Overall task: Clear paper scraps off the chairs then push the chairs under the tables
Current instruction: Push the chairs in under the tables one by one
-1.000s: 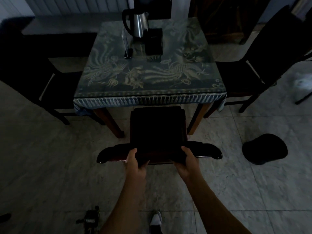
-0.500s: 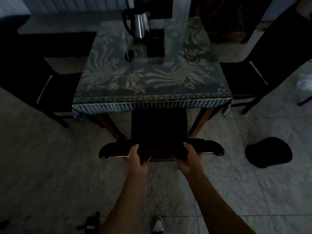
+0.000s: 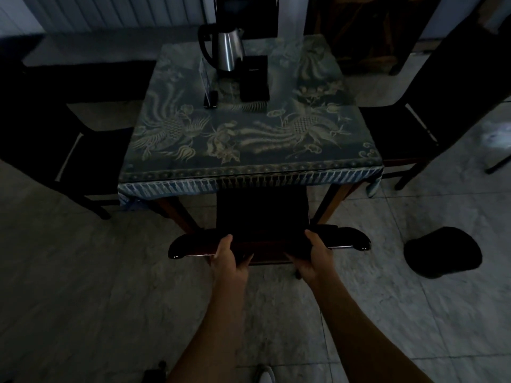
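I see both hands on the top rail of the near chair (image 3: 262,217), a dark wooden one with a glossy curved back. My left hand (image 3: 229,258) is curled around the rail left of centre, thumb on the far side and fingers tucked under the near edge. My right hand (image 3: 313,255) is wrapped around the rail right of centre in the same way. Both forearms reach straight ahead from the bottom of the view.

The chair's seat sits partly under the near edge of the table (image 3: 249,172), its front hidden beneath the fringed cloth, while the back rail stands clear of the table's edge. The seat looks dark and I cannot make out any paper on it.

The table is covered with a blue-green cloth patterned with birds and flowers. At its far side stand a steel kettle (image 3: 226,49) with a black handle, a dark box (image 3: 254,78) just beside it, and a clear stand (image 3: 207,78) in front of the kettle.

A second chair (image 3: 91,156) stands at the table's left side and a third chair (image 3: 414,125) at its right, both drawn out from the table. On the tiled floor to the right lies a dark rounded object (image 3: 442,251), well apart from the near chair. A pale blurred thing (image 3: 495,136) lies on the floor at the right edge; I cannot tell what it is.
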Tool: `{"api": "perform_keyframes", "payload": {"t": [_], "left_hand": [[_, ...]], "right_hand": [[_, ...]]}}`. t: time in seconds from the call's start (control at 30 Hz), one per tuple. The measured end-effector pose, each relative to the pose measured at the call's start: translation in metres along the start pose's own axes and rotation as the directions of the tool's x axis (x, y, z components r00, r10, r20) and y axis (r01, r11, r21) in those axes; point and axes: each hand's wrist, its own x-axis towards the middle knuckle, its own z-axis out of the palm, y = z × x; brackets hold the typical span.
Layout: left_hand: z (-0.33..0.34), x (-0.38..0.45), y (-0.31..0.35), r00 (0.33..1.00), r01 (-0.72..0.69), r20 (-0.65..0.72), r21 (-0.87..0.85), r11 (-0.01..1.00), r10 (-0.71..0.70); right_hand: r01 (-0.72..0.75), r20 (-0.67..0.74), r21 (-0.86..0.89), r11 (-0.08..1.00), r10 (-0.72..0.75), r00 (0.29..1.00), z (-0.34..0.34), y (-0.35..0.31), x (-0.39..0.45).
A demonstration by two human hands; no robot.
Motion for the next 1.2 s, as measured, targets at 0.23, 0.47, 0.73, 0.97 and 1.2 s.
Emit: {"api": "perform_keyframes", "payload": {"t": [0.23,0.47,0.73,0.97,1.2], "left_hand": [[-0.005,-0.01,0.0,0.988,-0.07,0.143,0.085,0.994,0.058],[0.007,-0.01,0.004,1.0,0.015,0.005,-0.003,1.0,-0.015],[0.011,-0.011,0.004,1.0,0.006,0.008,0.001,1.0,-0.006],[-0.002,-0.013,-0.003,0.993,-0.063,0.098,0.002,0.998,0.062],[0.008,-0.009,0.002,0.999,-0.042,0.01,-0.007,0.999,0.042]], "right_hand": [[0.019,-0.015,-0.027,0.999,-0.019,1.0,0.004,-0.003,0.001],[0.019,-0.014,-0.017,1.0,-0.019,1.0,0.004,-0.005,0.002],[-0.002,0.02,-0.017,1.0,0.003,1.0,0.004,-0.007,0.002],[-0.02,0.067,0.002,1.0,0.02,0.998,0.001,-0.009,-0.002],[-0.003,0.03,-0.037,0.999,0.005,1.0,0.002,-0.008,-0.004]]}}
